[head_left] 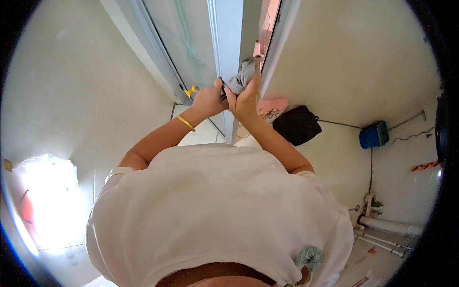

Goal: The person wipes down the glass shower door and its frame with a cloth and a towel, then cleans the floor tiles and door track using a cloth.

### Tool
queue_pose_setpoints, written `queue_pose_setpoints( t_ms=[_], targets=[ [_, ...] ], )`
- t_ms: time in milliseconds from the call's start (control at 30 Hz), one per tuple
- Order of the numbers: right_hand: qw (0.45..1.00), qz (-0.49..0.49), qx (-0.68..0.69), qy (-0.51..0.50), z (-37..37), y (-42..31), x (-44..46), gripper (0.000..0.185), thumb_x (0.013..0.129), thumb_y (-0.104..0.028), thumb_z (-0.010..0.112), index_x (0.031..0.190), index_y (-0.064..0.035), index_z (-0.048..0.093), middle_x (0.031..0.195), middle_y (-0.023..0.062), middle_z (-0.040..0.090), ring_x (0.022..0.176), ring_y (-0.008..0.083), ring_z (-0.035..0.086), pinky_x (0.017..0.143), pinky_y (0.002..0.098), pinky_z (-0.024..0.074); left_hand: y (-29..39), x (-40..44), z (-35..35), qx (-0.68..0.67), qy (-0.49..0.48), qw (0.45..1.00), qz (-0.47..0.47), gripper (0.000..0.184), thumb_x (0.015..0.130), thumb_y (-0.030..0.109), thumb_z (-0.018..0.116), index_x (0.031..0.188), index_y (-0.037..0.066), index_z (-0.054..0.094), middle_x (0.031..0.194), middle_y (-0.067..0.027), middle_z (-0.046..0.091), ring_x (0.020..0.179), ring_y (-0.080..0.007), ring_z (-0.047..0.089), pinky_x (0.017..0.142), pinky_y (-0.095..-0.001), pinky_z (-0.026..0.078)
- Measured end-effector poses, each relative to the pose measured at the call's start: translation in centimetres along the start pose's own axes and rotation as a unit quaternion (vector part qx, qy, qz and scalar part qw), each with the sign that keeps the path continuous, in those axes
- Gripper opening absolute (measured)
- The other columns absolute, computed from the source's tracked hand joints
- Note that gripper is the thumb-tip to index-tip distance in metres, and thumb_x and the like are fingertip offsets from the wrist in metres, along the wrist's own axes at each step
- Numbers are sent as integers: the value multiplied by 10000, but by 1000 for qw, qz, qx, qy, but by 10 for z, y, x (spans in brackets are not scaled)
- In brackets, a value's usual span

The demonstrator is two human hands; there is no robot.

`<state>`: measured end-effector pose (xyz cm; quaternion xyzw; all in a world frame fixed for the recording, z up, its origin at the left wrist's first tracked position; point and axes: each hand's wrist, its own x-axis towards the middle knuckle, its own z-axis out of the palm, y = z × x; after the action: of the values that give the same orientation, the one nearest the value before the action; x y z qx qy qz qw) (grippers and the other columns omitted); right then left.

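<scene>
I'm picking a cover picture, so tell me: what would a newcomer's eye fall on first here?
Probably the white shirt, broad across the lower middle. Next comes the grey cloth in the right hand, up against the pale door, with the left hand close beside it and a gold bracelet near that wrist. The glaring bright patch at lower left also pulls the eye.

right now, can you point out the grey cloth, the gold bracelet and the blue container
Grey cloth point(243, 77): head view, on the middle of its bunched fabric.
Gold bracelet point(185, 123): head view, on the middle of its band.
Blue container point(370, 137): head view, on its side wall.
</scene>
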<state>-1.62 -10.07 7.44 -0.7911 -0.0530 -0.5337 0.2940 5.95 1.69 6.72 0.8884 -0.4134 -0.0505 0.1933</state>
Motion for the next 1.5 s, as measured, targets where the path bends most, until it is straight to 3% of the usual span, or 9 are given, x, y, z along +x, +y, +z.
queue_pose_setpoints(
  t_ms=[167,267,633,733,833,1067,1267,1400,1500],
  targets=[
    [988,-119,16,93,-16,-15,89,750,768,-140,644,1348,70,216,1352,312,279,1256,481,268,1043,496,219,1,7,0,8,-5,1000,4,587,698,386,714,995,-1,389,806,-215,628,762,-402,613,651,-457,486],
    [972,-182,30,143,-27,-42,146,638,794,-41,475,1355,79,196,1345,269,314,1262,376,316,1066,411,241,0,7,1,11,1,1000,7,567,712,383,708,989,0,393,823,-218,627,776,-396,614,666,-452,486],
    [980,178,29,-86,-38,22,-80,529,840,-53,520,1320,53,325,1276,264,426,1182,357,431,1017,375,296,0,9,4,23,-20,1000,-7,588,719,394,704,1016,-9,395,816,-211,630,775,-389,620,658,-444,490],
    [937,331,116,-8,-42,11,-98,524,827,-35,517,1315,43,343,1294,260,399,1201,355,404,1018,373,296,-3,10,6,21,-18,1000,-11,589,719,400,704,1016,-5,395,806,-203,632,766,-385,622,649,-442,490],
    [961,270,62,-18,-8,7,-110,533,793,-8,499,1301,51,350,1256,253,407,1184,411,365,1019,412,287,-3,10,8,5,-14,1000,-13,595,714,407,707,1015,0,394,794,-190,634,753,-377,624,638,-438,490],
    [911,393,20,-121,21,33,-193,542,801,0,511,1304,68,321,1233,296,342,1137,428,382,978,439,323,-4,10,9,3,-18,1000,-16,608,703,414,721,1013,6,395,776,-171,634,747,-358,630,634,-429,485],
    [952,286,-68,-85,16,15,-144,585,806,-26,531,1327,73,282,1250,319,301,1100,461,403,947,428,366,-9,13,15,-8,0,1000,-11,598,699,417,728,988,11,398,771,-173,638,738,-352,634,637,-429,485],
    [858,469,-28,-207,25,50,-191,627,807,-62,557,1333,94,253,1220,348,304,1113,478,388,963,429,357,-4,14,14,5,16,1000,5,593,701,420,726,981,11,400,750,-168,640,715,-350,637,614,-424,485],
    [935,338,-36,-104,15,16,-134,621,818,-71,545,1321,119,235,1201,354,319,1116,496,376,984,456,325,-9,17,16,7,12,1000,11,588,705,420,722,979,11,401,733,-166,638,700,-346,637,596,-427,483]
  ],
)
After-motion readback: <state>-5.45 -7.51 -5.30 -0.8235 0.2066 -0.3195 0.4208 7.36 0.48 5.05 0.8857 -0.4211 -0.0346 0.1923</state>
